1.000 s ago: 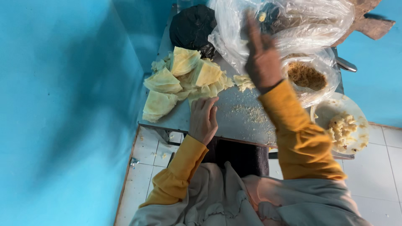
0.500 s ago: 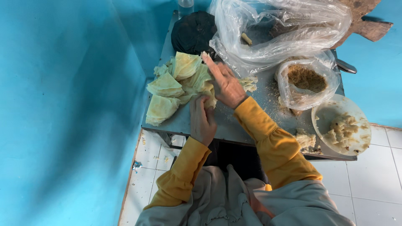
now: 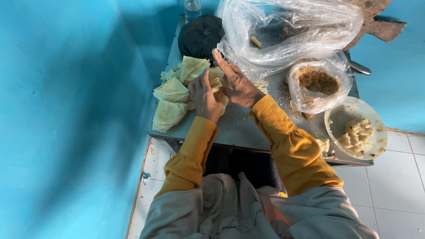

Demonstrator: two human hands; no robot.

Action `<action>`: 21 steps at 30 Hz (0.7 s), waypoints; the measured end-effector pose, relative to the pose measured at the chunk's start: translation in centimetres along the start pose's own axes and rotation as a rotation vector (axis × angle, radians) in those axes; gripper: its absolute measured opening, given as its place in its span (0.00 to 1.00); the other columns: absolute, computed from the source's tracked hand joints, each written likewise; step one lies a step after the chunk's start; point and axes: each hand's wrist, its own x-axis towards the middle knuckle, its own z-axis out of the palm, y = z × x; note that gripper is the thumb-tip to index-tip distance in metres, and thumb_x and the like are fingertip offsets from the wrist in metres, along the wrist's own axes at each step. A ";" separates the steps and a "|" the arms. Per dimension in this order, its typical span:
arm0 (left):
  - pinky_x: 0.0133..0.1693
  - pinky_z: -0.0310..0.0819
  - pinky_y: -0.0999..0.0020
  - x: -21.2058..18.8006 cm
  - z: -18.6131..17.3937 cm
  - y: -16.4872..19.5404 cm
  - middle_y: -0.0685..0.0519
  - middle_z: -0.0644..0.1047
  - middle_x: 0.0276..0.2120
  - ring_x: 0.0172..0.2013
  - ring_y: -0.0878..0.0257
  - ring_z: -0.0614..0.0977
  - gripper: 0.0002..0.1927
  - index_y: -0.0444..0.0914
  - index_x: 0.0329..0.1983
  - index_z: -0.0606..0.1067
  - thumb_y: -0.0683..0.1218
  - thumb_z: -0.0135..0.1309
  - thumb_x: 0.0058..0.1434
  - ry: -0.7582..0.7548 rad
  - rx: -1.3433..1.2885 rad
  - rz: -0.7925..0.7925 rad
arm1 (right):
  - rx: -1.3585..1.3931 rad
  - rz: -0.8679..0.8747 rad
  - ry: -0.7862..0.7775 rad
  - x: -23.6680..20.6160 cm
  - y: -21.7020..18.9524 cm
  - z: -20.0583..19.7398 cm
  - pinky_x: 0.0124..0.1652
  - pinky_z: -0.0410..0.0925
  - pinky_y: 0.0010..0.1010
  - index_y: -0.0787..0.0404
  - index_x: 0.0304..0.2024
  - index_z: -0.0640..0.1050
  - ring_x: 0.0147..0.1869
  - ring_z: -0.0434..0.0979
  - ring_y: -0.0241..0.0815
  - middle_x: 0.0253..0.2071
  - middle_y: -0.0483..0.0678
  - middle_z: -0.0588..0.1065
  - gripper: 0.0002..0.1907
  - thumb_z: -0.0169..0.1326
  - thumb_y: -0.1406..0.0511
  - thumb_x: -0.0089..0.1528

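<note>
My left hand [image 3: 204, 96] and my right hand [image 3: 238, 83] meet over a small grey metal table [image 3: 241, 130]. Between them they hold a pale yellow folded wrapper sheet [image 3: 217, 79]. To the left lies a pile of folded pale yellow wrappers [image 3: 173, 93], several of them fanned out towards the blue wall. My sleeves are mustard yellow. Most of the held sheet is hidden by my fingers.
A large clear plastic bag [image 3: 292, 31] lies at the back of the table, a smaller bag of brown crumbs [image 3: 317, 82] to the right, and a white plate with pale filling [image 3: 356, 132] at the right edge. A black bag [image 3: 200, 35] sits behind the wrappers.
My right hand came down from the large plastic bag to the wrapper pile and joined my left hand, which moved up from the table onto a wrapper.
</note>
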 end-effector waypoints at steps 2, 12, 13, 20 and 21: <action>0.59 0.58 0.44 -0.7 -0.1 0.0 0.43 0.71 0.57 0.58 0.40 0.67 0.41 0.39 0.65 0.64 0.39 0.66 0.47 -0.013 0.011 0.010 | -0.177 -0.064 0.008 0.0 -0.3 0.0 0.66 0.52 0.50 0.52 0.79 0.45 0.65 0.65 0.59 0.66 0.58 0.68 0.59 0.64 0.74 0.53; 0.63 0.59 0.46 -0.7 -1.3 0.3 0.44 0.69 0.62 0.61 0.41 0.68 0.45 0.39 0.72 0.58 0.35 0.62 0.50 0.003 -0.163 0.102 | -0.224 -0.094 0.064 -0.7 -1.8 0.7 0.67 0.54 0.48 0.49 0.79 0.48 0.64 0.70 0.55 0.61 0.51 0.73 0.59 0.65 0.72 0.53; 0.64 0.59 0.46 -0.7 -1.4 0.4 0.45 0.70 0.63 0.62 0.42 0.67 0.45 0.40 0.72 0.58 0.34 0.61 0.50 -0.021 -0.166 0.073 | -0.226 -0.112 0.076 -0.7 -1.9 0.8 0.67 0.54 0.49 0.49 0.79 0.47 0.64 0.69 0.56 0.61 0.52 0.73 0.59 0.65 0.72 0.52; 0.63 0.54 0.39 -0.4 -1.7 1.0 0.46 0.70 0.60 0.62 0.41 0.64 0.47 0.43 0.72 0.57 0.35 0.62 0.48 -0.037 -0.138 0.024 | -0.273 -0.113 0.045 -0.7 -2.5 0.6 0.67 0.57 0.46 0.48 0.79 0.47 0.63 0.73 0.53 0.58 0.48 0.76 0.59 0.65 0.72 0.52; 0.63 0.54 0.40 -0.4 -1.7 1.0 0.47 0.71 0.60 0.62 0.41 0.64 0.47 0.43 0.72 0.58 0.36 0.62 0.48 -0.046 -0.141 0.012 | -0.275 -0.097 0.037 -0.7 -2.6 0.4 0.66 0.57 0.46 0.49 0.79 0.47 0.62 0.72 0.55 0.58 0.49 0.75 0.59 0.65 0.72 0.52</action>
